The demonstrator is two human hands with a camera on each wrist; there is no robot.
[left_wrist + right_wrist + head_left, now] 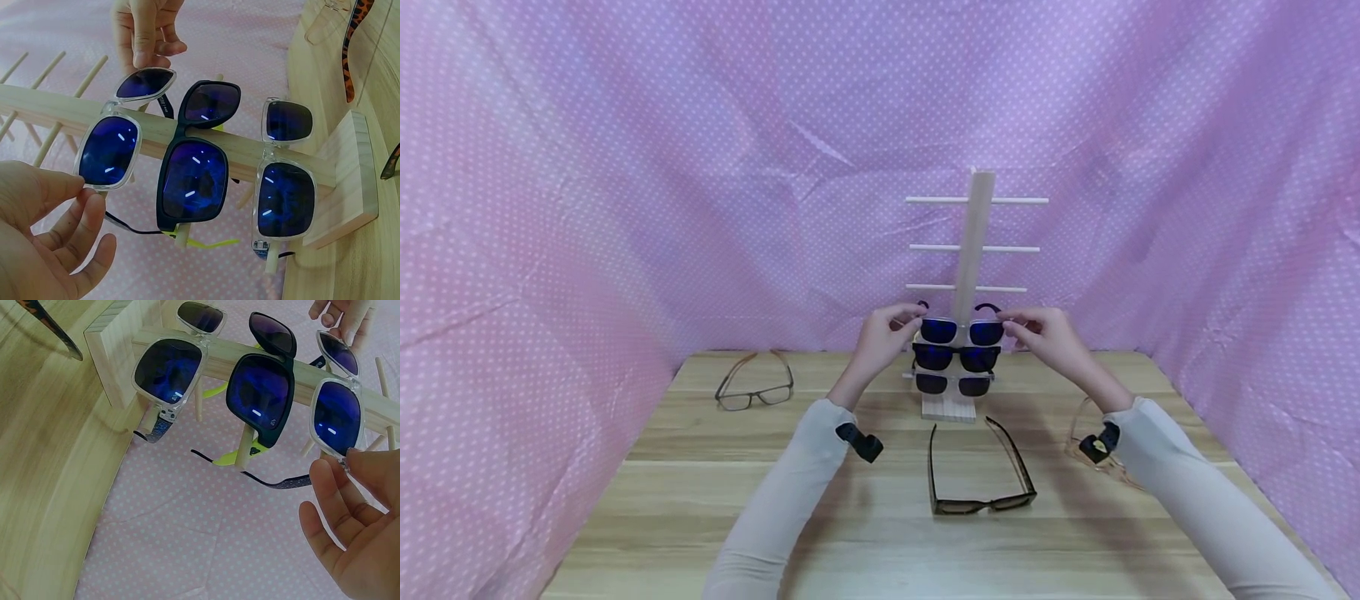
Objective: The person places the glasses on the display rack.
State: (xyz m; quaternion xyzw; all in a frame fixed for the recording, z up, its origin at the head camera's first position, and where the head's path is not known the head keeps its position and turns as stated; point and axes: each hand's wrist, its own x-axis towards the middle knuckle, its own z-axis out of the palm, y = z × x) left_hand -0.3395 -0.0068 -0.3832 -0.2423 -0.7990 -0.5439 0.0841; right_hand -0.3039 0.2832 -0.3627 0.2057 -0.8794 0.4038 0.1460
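A wooden display stand (973, 242) with several crossbars stands on the table. At its third level from the bottom are clear-framed sunglasses (940, 331) with dark blue lenses. My left hand (883, 342) pinches one outer corner of that frame between thumb and fingers. The opposite corner is pinched by my right hand (1048, 337), also seen up close in the right wrist view. Just below sit black-framed sunglasses (194, 178) with yellow-green temples. Another clear-framed pair (287, 197) rests on the lowest level, near the stand's base (948, 406).
Tortoiseshell sunglasses (985, 505) lie in front of the stand, temples pointing toward it. Dark-framed eyeglasses (756, 398) are at the table's back left. Pale clear-framed glasses (1112, 468) lie partly hidden under the right wrist. A pink dotted cloth (820, 167) hangs around the table.
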